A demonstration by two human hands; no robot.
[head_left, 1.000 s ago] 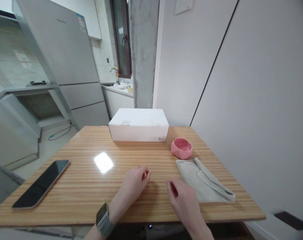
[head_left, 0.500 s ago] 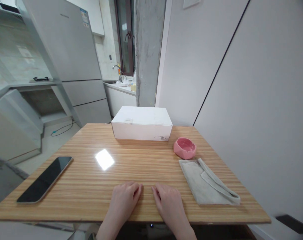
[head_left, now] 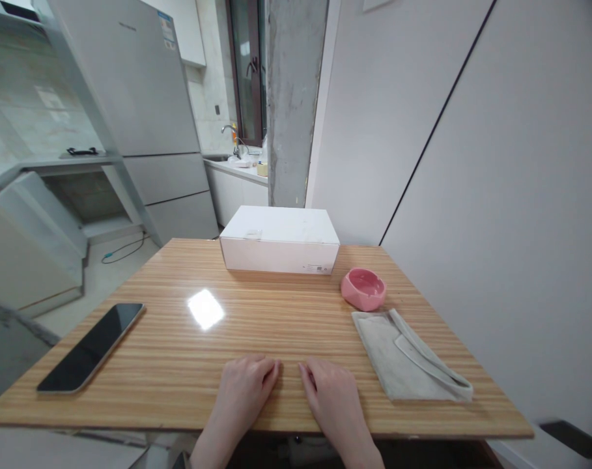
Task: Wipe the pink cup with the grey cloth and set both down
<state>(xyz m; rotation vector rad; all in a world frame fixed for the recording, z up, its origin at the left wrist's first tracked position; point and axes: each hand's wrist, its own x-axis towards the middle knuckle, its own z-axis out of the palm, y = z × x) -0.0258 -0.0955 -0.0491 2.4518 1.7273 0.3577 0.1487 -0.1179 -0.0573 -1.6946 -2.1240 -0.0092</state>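
Observation:
My left hand (head_left: 249, 385) rests on the wooden table near its front edge, closed in a loose fist with the thumb along the side. Beside it, across a small gap, my right hand (head_left: 329, 387) lies closed in the same way. Nothing shows in either one, though the curled fingertips are tucked out of sight. A folded grey cloth (head_left: 408, 365) is just right of my right hand, apart from it. Behind the cloth sits a pink ashtray (head_left: 364, 290) with an angular outside. To the far left of my left hand a black-screened phone (head_left: 93, 348) lies flat.
A closed white cardboard box (head_left: 280, 254) stands at the back of the table (head_left: 178, 365). The white wall (head_left: 495, 228) runs close along the right side. Beyond the table are a grey fridge (head_left: 149, 98) and a sink counter with a tap (head_left: 232, 137).
The whole view has shifted very slightly. Both hands and the things on the table keep their places.

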